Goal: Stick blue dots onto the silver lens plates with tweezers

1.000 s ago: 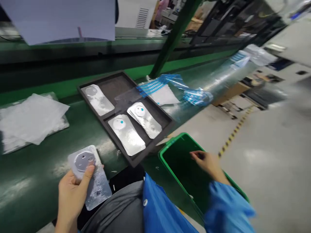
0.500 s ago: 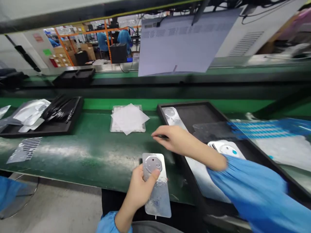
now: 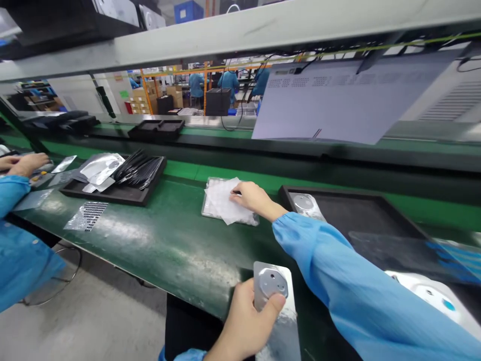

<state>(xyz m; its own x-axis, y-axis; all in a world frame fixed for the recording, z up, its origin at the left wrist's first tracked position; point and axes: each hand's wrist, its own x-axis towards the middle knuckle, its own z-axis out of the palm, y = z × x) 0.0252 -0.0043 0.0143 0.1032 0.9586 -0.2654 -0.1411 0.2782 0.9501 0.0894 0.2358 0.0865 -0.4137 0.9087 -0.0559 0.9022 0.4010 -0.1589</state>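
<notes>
Rectangular silver foil plate (image 3: pixel 280 336) sits clenched in the left hand (image 3: pixel 244 316) above the green surface (image 3: pixel 169 250). The right hand (image 3: pixel 255 198) touches loose white sheets (image 3: pixel 223 200) on a clear plastic tray (image 3: pixel 205 208), its grip unclear, near a black tray (image 3: pixel 361 210).

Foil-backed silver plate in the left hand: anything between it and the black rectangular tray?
Yes: the blue sleeve of the right arm lies across the way, running from the right hand over the green belt, between the silver plate in the left hand and the black tray.
</notes>
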